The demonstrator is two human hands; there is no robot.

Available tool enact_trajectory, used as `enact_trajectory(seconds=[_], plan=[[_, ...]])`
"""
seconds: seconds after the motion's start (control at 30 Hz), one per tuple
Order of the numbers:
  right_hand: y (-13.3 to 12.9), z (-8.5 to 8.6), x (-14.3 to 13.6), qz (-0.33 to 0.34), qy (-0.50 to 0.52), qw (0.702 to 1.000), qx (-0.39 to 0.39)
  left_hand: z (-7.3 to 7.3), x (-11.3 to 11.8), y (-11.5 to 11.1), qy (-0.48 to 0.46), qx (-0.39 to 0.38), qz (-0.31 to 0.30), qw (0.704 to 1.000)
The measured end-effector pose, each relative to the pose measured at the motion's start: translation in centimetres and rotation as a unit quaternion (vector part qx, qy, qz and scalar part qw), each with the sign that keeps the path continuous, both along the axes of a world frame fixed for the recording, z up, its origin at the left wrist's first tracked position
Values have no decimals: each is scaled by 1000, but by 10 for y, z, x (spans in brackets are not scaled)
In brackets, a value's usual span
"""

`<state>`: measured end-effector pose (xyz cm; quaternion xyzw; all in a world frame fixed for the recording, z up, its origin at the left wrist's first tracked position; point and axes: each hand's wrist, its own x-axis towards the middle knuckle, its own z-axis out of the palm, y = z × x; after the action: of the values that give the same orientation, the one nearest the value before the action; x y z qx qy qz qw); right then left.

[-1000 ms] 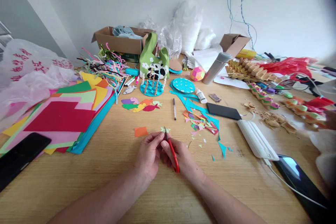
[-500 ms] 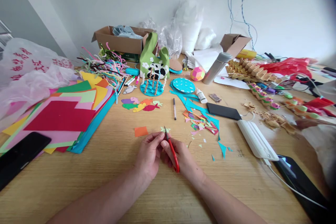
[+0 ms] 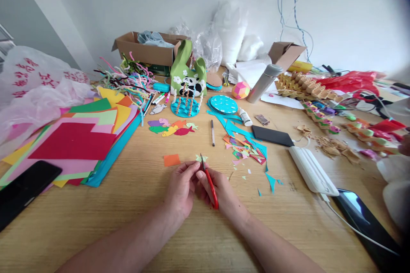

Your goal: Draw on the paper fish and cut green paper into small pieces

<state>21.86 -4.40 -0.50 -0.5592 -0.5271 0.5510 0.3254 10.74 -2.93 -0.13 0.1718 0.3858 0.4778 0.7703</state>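
Note:
My right hand (image 3: 213,185) is closed around the red handles of a pair of scissors (image 3: 210,183), whose narrow dark blades point away from me. Close beside it, my left hand (image 3: 183,185) pinches a small pale green paper piece (image 3: 201,158) at its fingertips, right by the blades. Much of that piece is hidden behind fingers and scissors. An orange paper rectangle (image 3: 172,160) lies just beyond my left hand. Farther off are several colourful paper fish (image 3: 173,128) and a pen (image 3: 212,133).
Coloured paper sheets (image 3: 73,140) and a black phone (image 3: 30,190) lie left. Paper scraps (image 3: 245,149), a white power bank (image 3: 312,170) with a cable, and another phone (image 3: 361,217) are right. A grey flask (image 3: 264,83) and a green panda bag (image 3: 188,72) stand behind.
My hands, the scissors and the green paper have barely moved. At the far right edge, the translucent plastic and items near it have shifted.

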Motion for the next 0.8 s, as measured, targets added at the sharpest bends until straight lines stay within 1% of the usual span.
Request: enact_trajectory(seconds=[0.1,0.3,0.47,0.53,0.63,0.8], plan=[[0,2,-1,0,8,1000,-9,1,0,0,6,6,3,1000],[0,5,-2,-2,25,999,-34,0,0,1,28,36,33,998],[1,5,3,5,8,999,-51,-2,-8,14,55,51,32,997],[2,3,7,19,1,999,-44,-2,-14,22,66,52,12,996],[3,1,11,48,-13,998,-26,-2,-25,33,74,55,-40,995],[4,5,15,84,-35,996,-25,0,-35,41,88,85,-102,987]])
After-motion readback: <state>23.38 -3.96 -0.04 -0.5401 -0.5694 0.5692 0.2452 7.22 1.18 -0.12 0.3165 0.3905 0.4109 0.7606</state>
